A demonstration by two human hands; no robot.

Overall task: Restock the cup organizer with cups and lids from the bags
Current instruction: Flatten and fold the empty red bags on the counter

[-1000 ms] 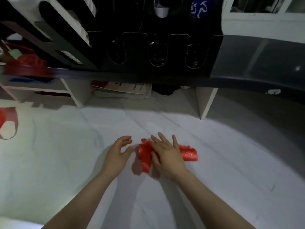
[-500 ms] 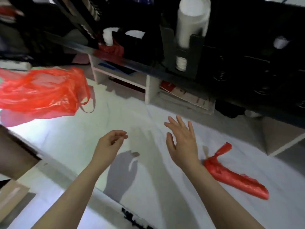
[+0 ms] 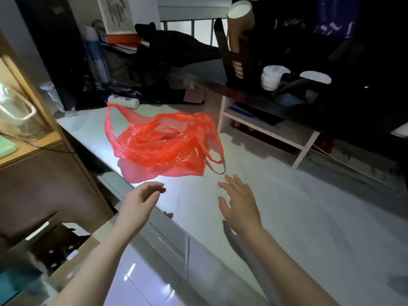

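Dim room, white bench (image 3: 309, 217) lit in a patch ahead of the hands. Beyond the right hand and up, dark cup organizer (image 3: 240, 54) with a tall stack of brown cups (image 3: 239, 23) in one slot; white lids (image 3: 272, 77) stacked just right of it. Red plastic bag (image 3: 163, 144) lies crumpled on the bench, straight ahead of both hands, closer to the left one, apart from both. Looks thin, soft, very light, probably slippery film; sags flat so likely near empty, cannot tell what is inside. Best hold is probably the handle loop (image 3: 215, 155) nearest the right hand, or a pinch of bunched film at the mouth; a flat push would just slide it. Left hand (image 3: 141, 202) hovers over the bench edge, fingers loosely curled, thumb near fingertips, holding nothing. Right hand (image 3: 239, 206) open wide, fingers spread, palm down, just above the bench, empty, fingertips aimed toward the loop.
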